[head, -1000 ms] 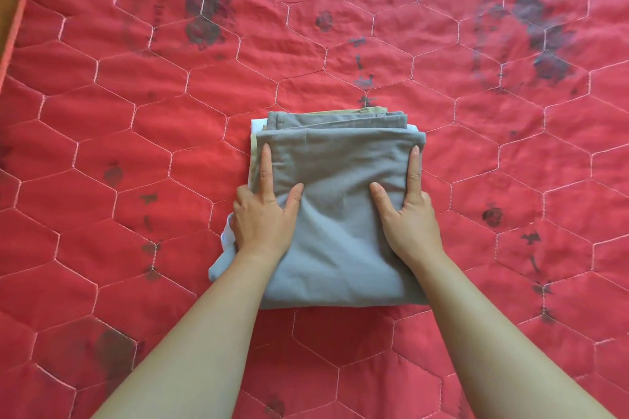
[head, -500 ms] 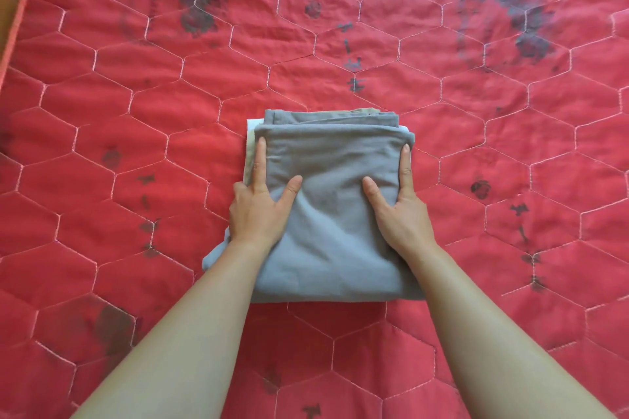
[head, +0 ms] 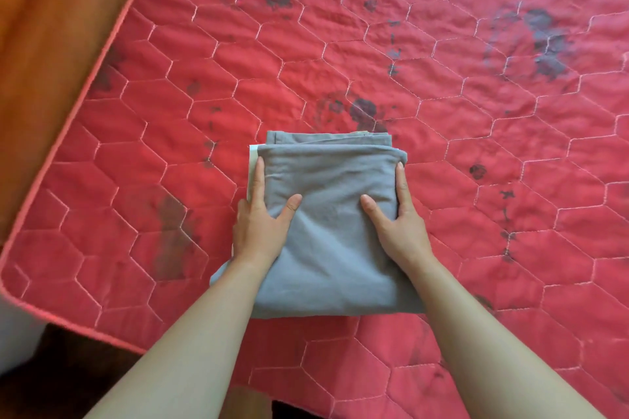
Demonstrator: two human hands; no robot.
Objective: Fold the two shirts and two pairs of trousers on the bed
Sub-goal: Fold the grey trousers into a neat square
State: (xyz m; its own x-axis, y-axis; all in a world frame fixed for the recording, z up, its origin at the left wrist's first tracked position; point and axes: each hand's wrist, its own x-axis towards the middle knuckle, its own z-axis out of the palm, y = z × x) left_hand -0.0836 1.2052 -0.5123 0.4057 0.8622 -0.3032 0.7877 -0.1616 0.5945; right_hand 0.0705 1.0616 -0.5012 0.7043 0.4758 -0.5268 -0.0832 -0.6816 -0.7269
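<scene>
A stack of folded clothes lies on the red quilted bed, near its front left part. A grey garment is on top, and a pale layer peeks out at the stack's far left edge. My left hand holds the stack's left side, with the thumb spread on top and the index finger along the edge. My right hand holds the right side the same way. The other fingers are hidden down the sides.
The bed's piped left edge runs diagonally, with its front corner at the lower left. Beyond it is an orange-brown wooden surface. Dark stains mark the red cover, one just beyond the stack.
The stack has slid toward me across the cover with both hands on its sides. The view has swung, so the bed's left edge and corner now show.
</scene>
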